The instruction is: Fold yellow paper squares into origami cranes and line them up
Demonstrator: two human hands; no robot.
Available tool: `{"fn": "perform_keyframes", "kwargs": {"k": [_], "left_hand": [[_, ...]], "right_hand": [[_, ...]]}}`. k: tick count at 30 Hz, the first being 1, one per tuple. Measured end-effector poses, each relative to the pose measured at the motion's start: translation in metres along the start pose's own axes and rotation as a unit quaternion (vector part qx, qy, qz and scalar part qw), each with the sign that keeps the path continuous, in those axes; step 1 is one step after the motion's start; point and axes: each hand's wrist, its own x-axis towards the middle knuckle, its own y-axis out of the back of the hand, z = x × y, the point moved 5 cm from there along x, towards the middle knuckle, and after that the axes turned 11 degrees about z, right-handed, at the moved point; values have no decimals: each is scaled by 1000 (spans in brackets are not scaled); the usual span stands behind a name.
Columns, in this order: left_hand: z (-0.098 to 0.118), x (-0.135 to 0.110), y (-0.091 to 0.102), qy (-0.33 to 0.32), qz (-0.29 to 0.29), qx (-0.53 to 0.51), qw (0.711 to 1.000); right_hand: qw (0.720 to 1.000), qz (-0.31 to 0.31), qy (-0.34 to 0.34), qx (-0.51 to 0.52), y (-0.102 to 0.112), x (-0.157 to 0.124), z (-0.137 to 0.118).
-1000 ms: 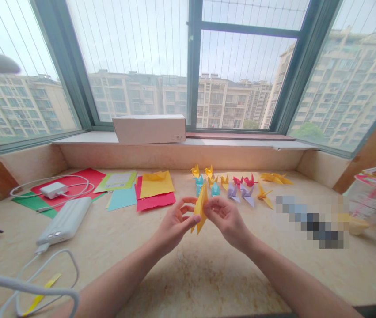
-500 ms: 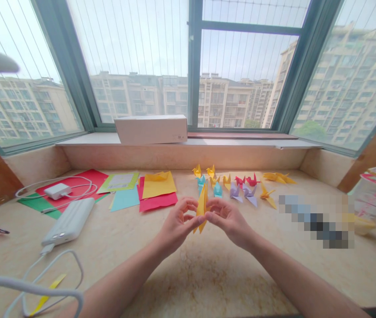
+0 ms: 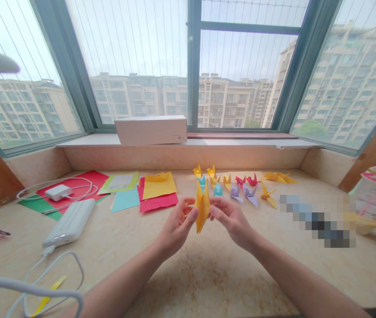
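Note:
A yellow piece of folded origami paper stands upright between my hands, its pointed tips up and down. My left hand is closed on its left edge, with the thumb on the near side. On the other edge, the fingers of my right hand are bent and pinch the paper, partly hidden behind it. Just beyond are finished paper cranes: a blue crane, a purple crane, a red crane and a yellow crane, among several others.
Yellow paper sheets lie over red ones left of my hands, beside a light blue sheet. A white power bank with cables lies further left. At right are folded yellow pieces, a blurred-out object and a plastic cup.
The yellow folded paper has turned, showing a broader face toward me. My right thumb has moved off its near lower edge, while my left hand still grips it.

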Motion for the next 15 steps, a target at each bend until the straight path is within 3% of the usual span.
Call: {"fn": "perform_keyframes", "kwargs": {"k": [4,8,12,15], "left_hand": [[7,1,1,-27,8,48,998],[11,2,4,-54,27,86,994],[6,0,0,-13,-5,60,998],[0,2,1,18,12,39,999]], "right_hand": [[1000,0,20,-23,0,-1,4],[993,39,57,-92,4,0,9],[983,48,98,-145,4,-1,9],[979,44,115,-163,2,-2,8]]}}
